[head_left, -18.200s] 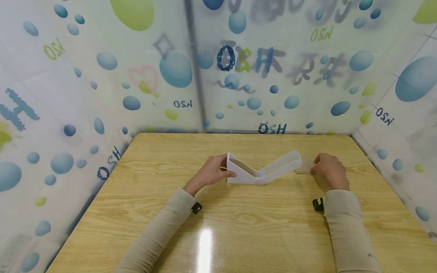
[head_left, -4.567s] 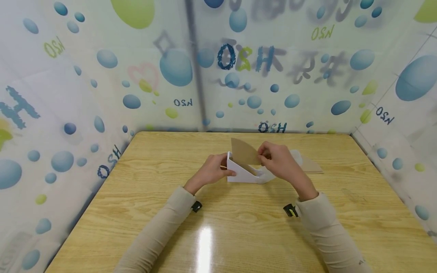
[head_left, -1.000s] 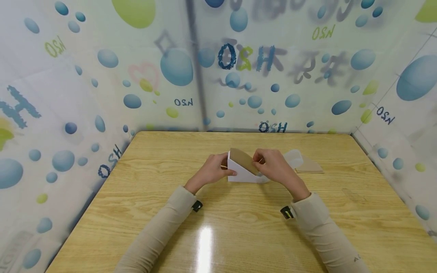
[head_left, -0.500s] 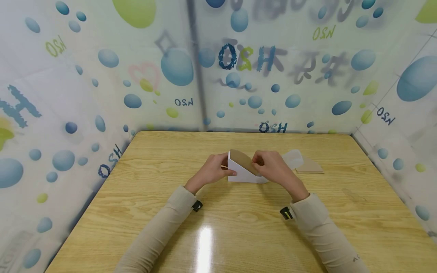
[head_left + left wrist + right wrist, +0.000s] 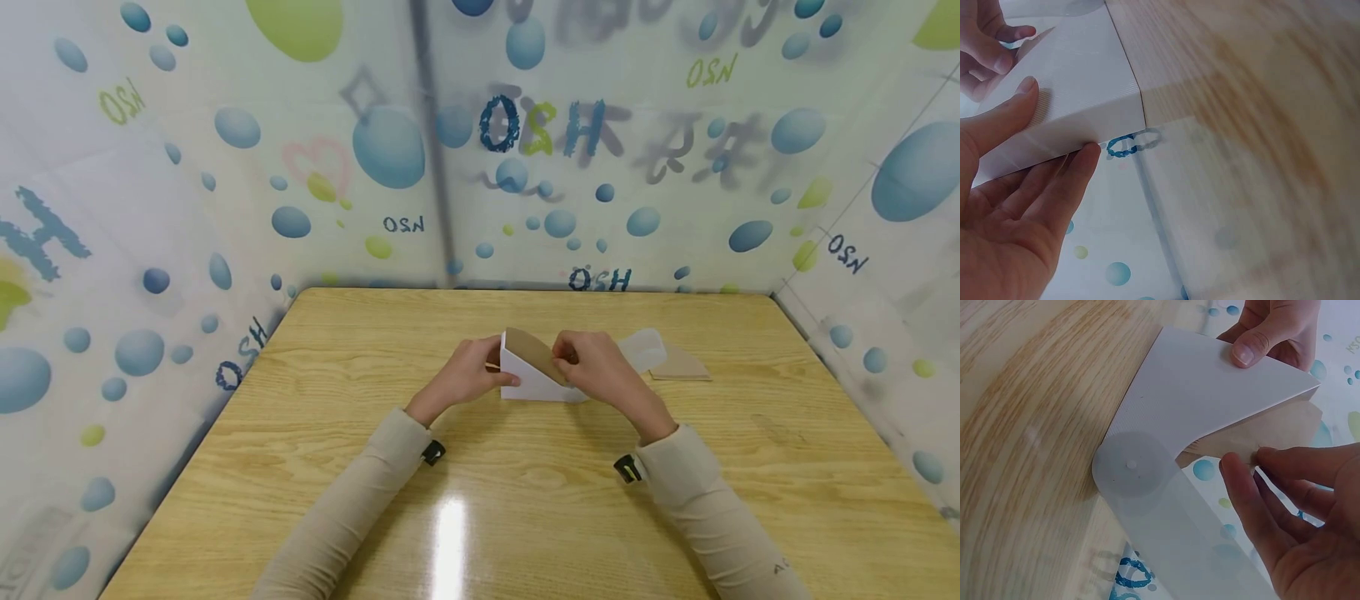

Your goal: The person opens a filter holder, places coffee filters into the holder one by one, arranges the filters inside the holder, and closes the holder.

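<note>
A white wedge-shaped case [image 5: 532, 385] stands on the table, its translucent lid [image 5: 647, 350] swung out to the right on a round hinge [image 5: 1132, 464]. My left hand [image 5: 467, 372] grips the case's tall end, thumb on the near side wall and fingers around the end. Brown fan-shaped coffee filters [image 5: 534, 350] sit in the case, their curved upper edge above its sloping rim. With thumb and fingertips, my right hand [image 5: 600, 365] pinches the filter edge near the case's low end. In the right wrist view the pinched filter [image 5: 1291, 428] shows beside the case's open side. Its lower part is hidden.
More brown filters [image 5: 681, 364] lie flat on the table to the right, partly behind the lid. The wooden table [image 5: 525, 500] ends at a patterned curtain [image 5: 480, 208] at the back. Curtains also hang along both sides.
The right hand was at the flat filters, later held one filter above the case, and has since lowered it in. During the last second it has barely moved. The left hand stays on the case.
</note>
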Tool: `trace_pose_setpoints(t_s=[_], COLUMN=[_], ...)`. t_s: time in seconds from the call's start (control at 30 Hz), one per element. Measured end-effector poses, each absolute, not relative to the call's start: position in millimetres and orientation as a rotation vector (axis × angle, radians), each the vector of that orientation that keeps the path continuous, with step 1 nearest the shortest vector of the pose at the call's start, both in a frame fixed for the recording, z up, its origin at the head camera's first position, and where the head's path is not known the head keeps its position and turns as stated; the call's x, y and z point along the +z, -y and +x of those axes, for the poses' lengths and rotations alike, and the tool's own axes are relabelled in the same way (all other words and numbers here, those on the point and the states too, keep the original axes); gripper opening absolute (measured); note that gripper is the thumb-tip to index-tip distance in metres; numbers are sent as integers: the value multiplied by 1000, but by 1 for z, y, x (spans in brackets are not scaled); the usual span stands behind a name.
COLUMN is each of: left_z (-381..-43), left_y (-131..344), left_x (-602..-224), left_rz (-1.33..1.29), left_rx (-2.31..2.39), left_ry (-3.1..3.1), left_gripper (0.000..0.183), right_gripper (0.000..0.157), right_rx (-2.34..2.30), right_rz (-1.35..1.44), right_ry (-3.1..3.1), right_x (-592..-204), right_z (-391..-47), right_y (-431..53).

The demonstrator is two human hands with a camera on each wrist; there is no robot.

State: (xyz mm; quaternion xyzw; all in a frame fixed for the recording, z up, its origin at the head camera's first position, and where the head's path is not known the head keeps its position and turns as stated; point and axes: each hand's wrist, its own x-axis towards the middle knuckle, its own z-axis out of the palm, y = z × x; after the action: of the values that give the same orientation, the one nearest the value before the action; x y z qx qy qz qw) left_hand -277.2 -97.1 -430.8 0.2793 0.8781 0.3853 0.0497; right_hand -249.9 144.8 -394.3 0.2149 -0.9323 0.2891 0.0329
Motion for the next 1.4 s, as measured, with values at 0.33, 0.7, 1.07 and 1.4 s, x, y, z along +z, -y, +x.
trace_pose_setpoints(t_s=[0.33,0.7,1.07,1.4], left_z=[-277,-277,-277,-278], left_y=[97,97,96,97], left_x=[-431,-431,-430,-432], left_rz=[856,848,839,839], left_rx=[1192,1205,1205,1206], left_ry=[-2658,-2651,-2644,-2649], left_gripper=[41,40,40,39], right_gripper=[4,3,4,4], right_rx=[878,903,902,847], right_rz=[674,671,669,654], right_ry=[2859,2863,2867,2901], right_x=[-396,-397,-397,-398], right_z=[-251,-251,-250,-251], right_y=[-145,-144,-143,-142])
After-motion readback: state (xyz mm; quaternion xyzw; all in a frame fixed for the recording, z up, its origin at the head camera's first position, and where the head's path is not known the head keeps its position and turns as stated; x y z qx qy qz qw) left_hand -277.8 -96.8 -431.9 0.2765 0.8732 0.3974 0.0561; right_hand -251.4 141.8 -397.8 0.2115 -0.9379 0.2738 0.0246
